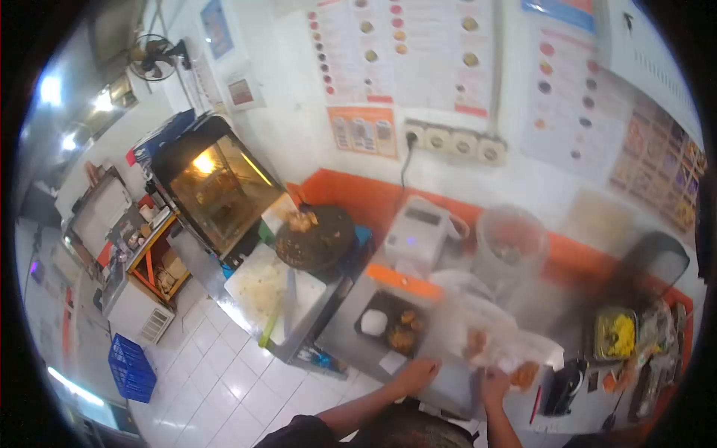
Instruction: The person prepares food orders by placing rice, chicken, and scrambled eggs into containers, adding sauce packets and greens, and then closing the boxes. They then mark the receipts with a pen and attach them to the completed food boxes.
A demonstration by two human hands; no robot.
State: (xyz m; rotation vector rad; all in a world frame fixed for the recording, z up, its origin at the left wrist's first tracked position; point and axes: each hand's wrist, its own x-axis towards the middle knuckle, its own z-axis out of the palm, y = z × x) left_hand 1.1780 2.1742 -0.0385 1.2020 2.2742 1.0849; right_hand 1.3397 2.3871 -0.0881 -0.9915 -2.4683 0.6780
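My left hand (418, 375) is at the counter's front edge, fingers curled in. Just beyond it lies a small white packet (393, 362). Behind that sits an open black food box (388, 302) holding a white mound of rice (373, 322) and brown fried pieces (404, 336); its orange flap (403, 281) stands at the back. To the right, my right hand (493, 383) has its fingers closed by the near edge of a hazy white plastic bag (538, 345). Orange-brown food (524, 375) shows beside this hand. What either hand grips, if anything, is too blurred to tell.
A white chopping board (261, 295) with a green-handled knife (273, 321) lies left, near a round dark block (315, 237). A lit display cabinet (216, 187), a white printer-like device (413, 237) and a clear bucket (511, 243) stand behind. Yellow food fills a tray (616, 334) at right.
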